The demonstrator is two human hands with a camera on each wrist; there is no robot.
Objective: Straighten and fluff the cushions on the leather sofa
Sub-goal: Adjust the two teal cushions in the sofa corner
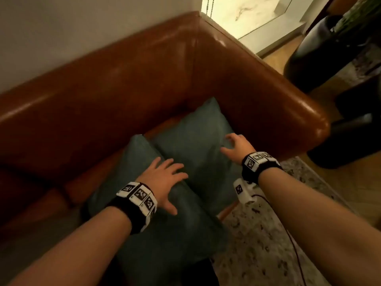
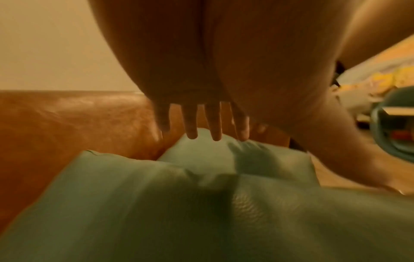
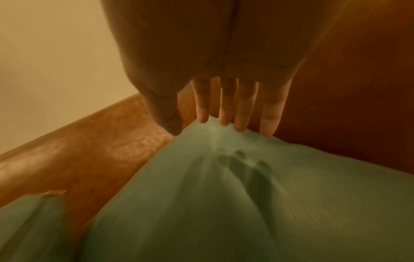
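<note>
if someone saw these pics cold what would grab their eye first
Most likely the two soft teal fabric cushions, one nearer and one farther, lying on the seat in the corner of the glossy brown leather sofa. Next, the two bare arms with black-and-white marker wristbands: the left hand spread open over the nearer cushion, the right hand open with its fingertips at the farther one. Bright light at a window stands behind the sofa corner.

Teal cushions [image 1: 185, 137], brown sofa [image 1: 103, 104], speckled rug [image 1: 257, 234]
</note>
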